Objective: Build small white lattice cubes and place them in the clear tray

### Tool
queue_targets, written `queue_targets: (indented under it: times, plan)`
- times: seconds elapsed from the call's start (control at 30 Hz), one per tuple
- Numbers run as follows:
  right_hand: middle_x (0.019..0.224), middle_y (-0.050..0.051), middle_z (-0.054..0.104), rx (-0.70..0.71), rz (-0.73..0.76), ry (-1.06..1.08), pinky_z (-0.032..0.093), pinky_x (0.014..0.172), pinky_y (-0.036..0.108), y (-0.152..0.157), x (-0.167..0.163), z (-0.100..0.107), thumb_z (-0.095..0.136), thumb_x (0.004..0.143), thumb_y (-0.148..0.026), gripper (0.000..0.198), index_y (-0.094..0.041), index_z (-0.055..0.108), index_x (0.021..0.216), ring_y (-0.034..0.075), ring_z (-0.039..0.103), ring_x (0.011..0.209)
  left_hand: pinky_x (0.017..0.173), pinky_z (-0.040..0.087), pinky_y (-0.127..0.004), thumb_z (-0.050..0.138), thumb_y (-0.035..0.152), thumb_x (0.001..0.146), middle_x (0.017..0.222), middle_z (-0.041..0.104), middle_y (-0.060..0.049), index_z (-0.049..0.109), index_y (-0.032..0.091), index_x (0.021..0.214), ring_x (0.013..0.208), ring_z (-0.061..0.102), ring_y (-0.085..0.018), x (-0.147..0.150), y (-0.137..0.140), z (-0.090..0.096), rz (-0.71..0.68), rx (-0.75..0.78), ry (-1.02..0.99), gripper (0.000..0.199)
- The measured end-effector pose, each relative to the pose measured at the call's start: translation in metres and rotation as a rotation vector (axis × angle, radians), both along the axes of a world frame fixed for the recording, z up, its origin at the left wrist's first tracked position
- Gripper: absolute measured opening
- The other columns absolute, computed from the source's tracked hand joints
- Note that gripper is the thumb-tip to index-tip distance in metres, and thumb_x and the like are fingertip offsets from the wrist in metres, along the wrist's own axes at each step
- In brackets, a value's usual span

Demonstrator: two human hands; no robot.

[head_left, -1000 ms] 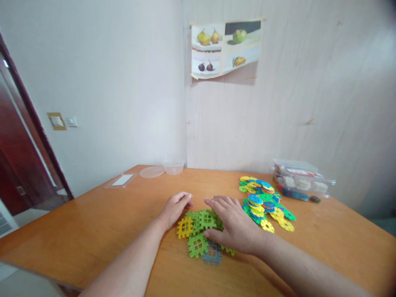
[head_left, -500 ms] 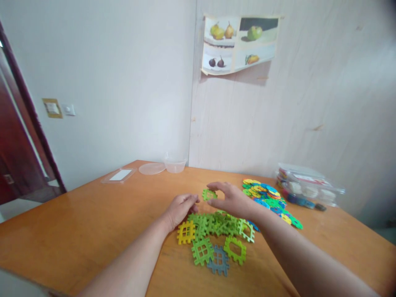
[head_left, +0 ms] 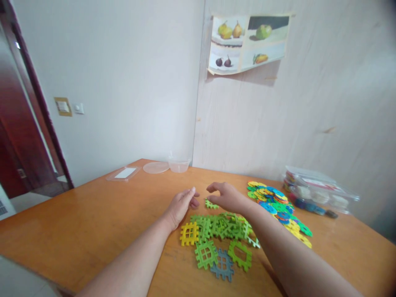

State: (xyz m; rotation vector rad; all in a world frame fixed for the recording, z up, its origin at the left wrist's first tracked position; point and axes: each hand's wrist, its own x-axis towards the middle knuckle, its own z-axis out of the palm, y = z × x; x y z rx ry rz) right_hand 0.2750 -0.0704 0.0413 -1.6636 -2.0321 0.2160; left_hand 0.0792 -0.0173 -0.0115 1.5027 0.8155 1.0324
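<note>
My left hand (head_left: 182, 206) is at the left of the pile with its thumb raised and its fingers loosely curled, nothing visible between them. My right hand (head_left: 229, 197) hovers on the other side, thumb and forefinger apart. Below its thumb a small green building tile (head_left: 212, 203) with notched edges appears to lie on the table, partly hidden by the hand. Closer to me is a heap of green interlocking tiles (head_left: 219, 226). A yellow window tile (head_left: 189, 234), a green window tile (head_left: 206, 254), a grey one (head_left: 222, 265) and a lime tile with a wide opening (head_left: 240, 255) lie around its near side.
Colourful notched discs (head_left: 276, 204) are piled right of my right hand. Behind them stands a clear plastic box (head_left: 321, 189) with things inside. Along the back are a clear tub (head_left: 179, 165), a round lid (head_left: 156, 167) and a rectangular lid (head_left: 124, 173) on the wooden table (head_left: 123, 214).
The green tile that was between my right thumb and fingers now sits lower, under the thumb. My left thumb has lifted away from its fingers. The view has turned slightly left.
</note>
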Motion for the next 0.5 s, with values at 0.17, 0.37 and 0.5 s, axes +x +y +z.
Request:
queue_targets:
  times: [0.17,0.37,0.5]
  plan:
    - [0.1,0.002,0.071,-0.059,0.417,-0.111,0.045,0.079,0.031,-0.042,-0.041,0.026,0.067,0.076,-0.046,0.035,-0.026,0.07,0.105,0.02,0.063,0.089,0.072,0.046,-0.031,0.045,0.07,0.081,0.08,0.07,-0.01,0.067,0.012,0.101,0.073,0.063,-0.02,-0.002,0.009,-0.004,0.075,-0.029,-0.072,0.065]
    - [0.093,0.007,0.069,-0.003,0.453,-0.391,0.044,0.078,0.037,-0.055,-0.072,0.014,0.071,0.07,-0.038,0.031,-0.023,0.071,0.097,0.026,0.06,0.09,0.07,0.045,-0.03,0.041,0.072,0.081,0.079,0.07,-0.01,0.067,0.013,0.101,0.073,0.063,-0.02,-0.001,0.014,-0.008,0.108,-0.064,-0.025,0.068]
    - [0.1,0.002,0.068,-0.076,0.491,-0.133,0.045,0.075,0.029,-0.039,-0.053,0.019,0.069,0.069,-0.029,0.036,-0.026,0.068,0.105,0.019,0.06,0.088,0.072,0.046,-0.032,0.042,0.073,0.081,0.081,0.071,-0.01,0.068,0.013,0.098,0.075,0.063,-0.021,-0.002,0.011,-0.006,0.069,-0.031,-0.042,0.067]
